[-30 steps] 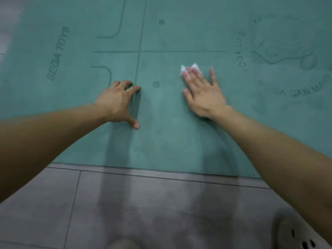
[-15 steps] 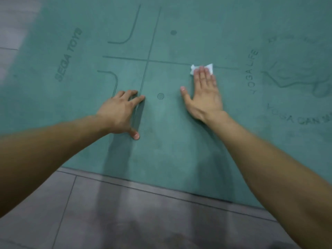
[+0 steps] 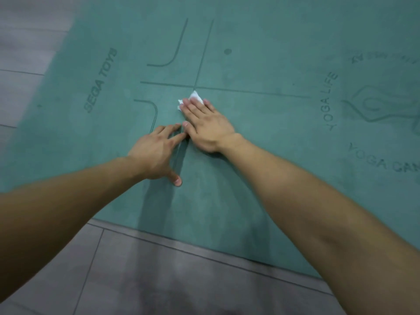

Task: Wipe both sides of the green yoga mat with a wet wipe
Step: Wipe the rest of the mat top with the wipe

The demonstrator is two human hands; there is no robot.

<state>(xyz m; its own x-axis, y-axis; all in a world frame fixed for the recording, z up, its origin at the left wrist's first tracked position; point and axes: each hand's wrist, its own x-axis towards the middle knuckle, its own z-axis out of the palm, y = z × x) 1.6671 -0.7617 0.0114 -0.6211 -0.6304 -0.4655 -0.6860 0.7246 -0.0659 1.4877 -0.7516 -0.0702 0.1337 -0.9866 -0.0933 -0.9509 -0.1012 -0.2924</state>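
both grips uncurled: left grip on "sega toys"/"yoga life" mat, right grip pressing wipe.

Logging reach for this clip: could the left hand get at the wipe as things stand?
Probably yes. The left hand rests on the mat near the wipe, bare mat between; the fingers of the right hand cover most of it.

Teal-green mat; bears darker green print: crossing straight lines, curved corner lines, two dots, lettering "SEGA TOYS" and "YOGA LIFE", an outlined figure. White wipe. Grey tiled floor, thin dark joints.
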